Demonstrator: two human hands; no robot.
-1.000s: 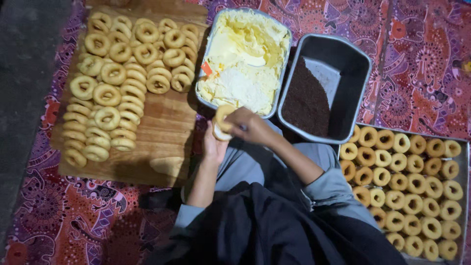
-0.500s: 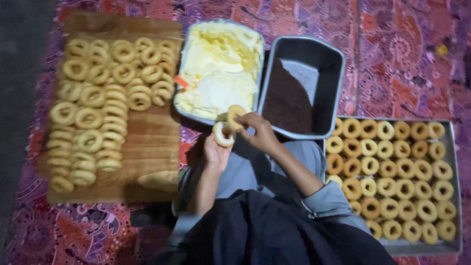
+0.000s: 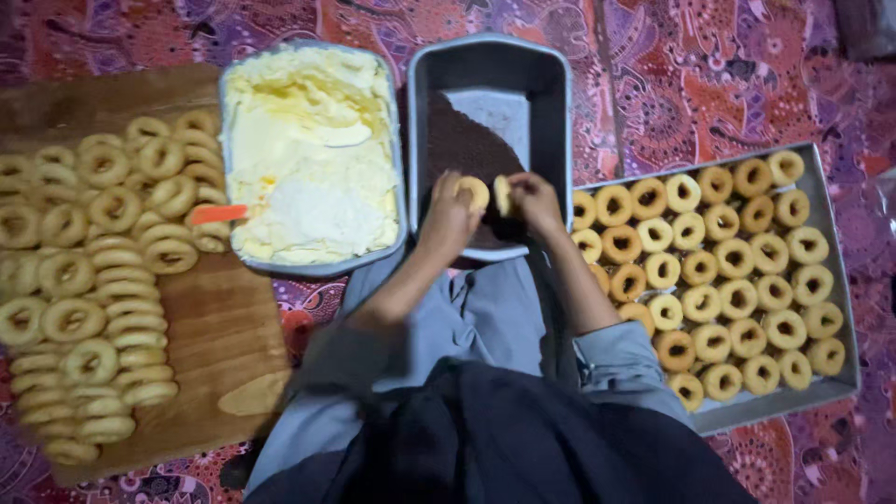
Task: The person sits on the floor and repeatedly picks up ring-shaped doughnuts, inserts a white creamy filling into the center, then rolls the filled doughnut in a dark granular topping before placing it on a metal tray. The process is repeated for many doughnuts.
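Note:
My left hand holds a pale round doughnut half over the near end of a grey metal pan that has dark brown sprinkles in it. My right hand grips a second doughnut half on edge, just beside the first. The two halves are a little apart. Both forearms reach forward from my grey sleeves.
A grey tub of pale yellow cream with an orange-handled tool sits left of the pan. A wooden board at the left carries several split ring doughnuts. A metal tray at the right holds several whole ring doughnuts. A patterned red cloth lies underneath.
Both hands have moved with the doughnut from beside the cream tub to over the sprinkle pan. The doughnut is now held as two separate halves.

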